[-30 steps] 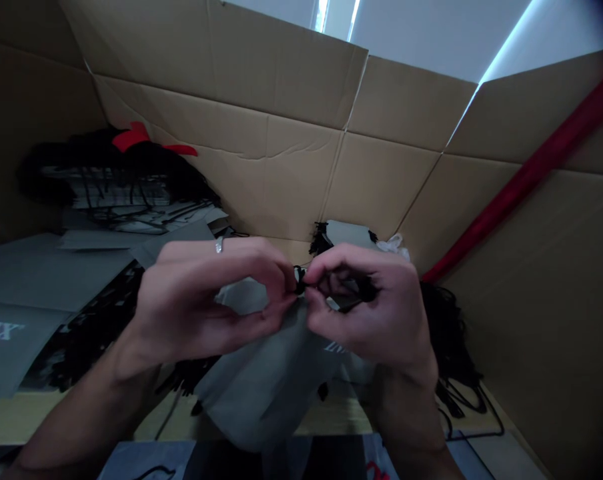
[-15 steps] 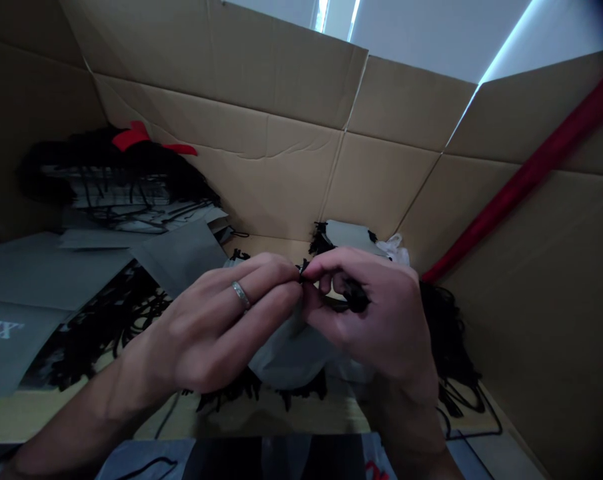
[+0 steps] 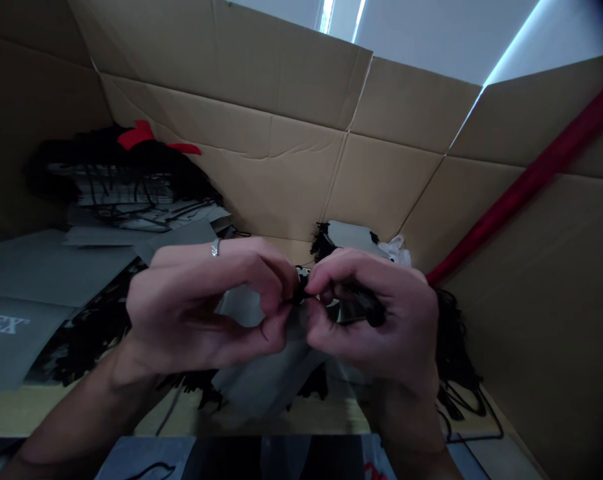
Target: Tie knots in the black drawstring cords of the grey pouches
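My left hand (image 3: pixel 201 303), with a ring on one finger, is closed, thumb and fingertips pinching a short black cord (image 3: pixel 299 294). From the other side my right hand (image 3: pixel 386 320) is closed too, its thumb and forefinger on the same cord. A dark, rod-like thing (image 3: pixel 374 311) lies across the right palm under curled fingers; its kind I cannot make out. Beneath the hands hangs a grey bag-like sheet (image 3: pixel 264 383), tilted, its upper part partly hidden by the fingers. Whether the cord passes through it is hidden.
Grey bags with black cords are piled at the left (image 3: pixel 121 187), near a flat grey bag with white letters (image 3: pixel 11 333). A small grey stack (image 3: pixel 351 235) stands behind my hands. Black cords (image 3: pixel 454 340) lie at the right. Cardboard walls (image 3: pixel 281 147) enclose the table; a red strip (image 3: pixel 521 183) crosses the right one.
My left hand has turned, going from extended fingers to a curled pinch at the cord. The grey sheet has tilted and hangs lower left. My right hand has shifted slightly.
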`<state>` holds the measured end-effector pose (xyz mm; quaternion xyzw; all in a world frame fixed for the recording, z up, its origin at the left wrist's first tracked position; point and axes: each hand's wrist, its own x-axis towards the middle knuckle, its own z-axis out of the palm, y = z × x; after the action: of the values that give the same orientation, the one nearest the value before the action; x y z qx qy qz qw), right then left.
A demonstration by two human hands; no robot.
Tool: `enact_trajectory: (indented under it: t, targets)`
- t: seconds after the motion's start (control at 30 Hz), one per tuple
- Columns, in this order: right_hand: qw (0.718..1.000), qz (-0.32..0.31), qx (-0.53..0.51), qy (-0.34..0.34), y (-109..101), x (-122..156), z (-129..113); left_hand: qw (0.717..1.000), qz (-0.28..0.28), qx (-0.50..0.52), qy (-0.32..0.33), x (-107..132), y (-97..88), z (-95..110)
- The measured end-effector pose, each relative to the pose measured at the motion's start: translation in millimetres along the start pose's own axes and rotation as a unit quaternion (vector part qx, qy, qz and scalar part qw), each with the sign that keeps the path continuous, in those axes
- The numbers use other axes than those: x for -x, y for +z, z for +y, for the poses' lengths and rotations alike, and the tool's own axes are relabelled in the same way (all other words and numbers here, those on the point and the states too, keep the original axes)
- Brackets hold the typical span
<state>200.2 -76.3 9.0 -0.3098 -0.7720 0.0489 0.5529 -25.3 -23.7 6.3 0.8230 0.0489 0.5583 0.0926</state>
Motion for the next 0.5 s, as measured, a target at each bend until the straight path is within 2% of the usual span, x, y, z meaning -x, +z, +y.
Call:
enact_trajectory:
  t: [0.1,0.27,0.4,0.5]
  targets:
    - [0.999,0.005,-0.039,0.012,1,1,0,0.999,0.026,0.046,-0.004,-2,3.4,-1]
    - [0.995,0.006,-0.088,0.041,3,1,0,0.992,0.019,0.123,-0.031,-2,6.5,-5]
    - [0.996,0.037,-0.054,0.052,7,0,-2,0.982,0.024,0.183,-0.048,-3,8.4,-10]
    - [0.996,0.084,-0.01,0.023,8,2,-1,0.975,0.029,0.183,-0.121,-3,7.1,-8]
